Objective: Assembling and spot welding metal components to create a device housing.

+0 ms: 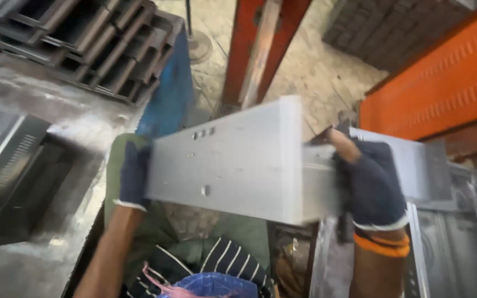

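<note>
Left hand (133, 174) at 9 o'clock and right hand (372, 185) at 3 o'clock, both gloved, clamped the grey metal panel (227, 165).

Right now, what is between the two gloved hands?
In the head view, the grey metal panel spans the whole stretch: the left hand grips its left end, the right hand its right end.

— Any packages, labels, signs or screens in view here?
— None that I can make out; nothing boxed, tagged or lit shows anywhere in this blurred view.
</note>
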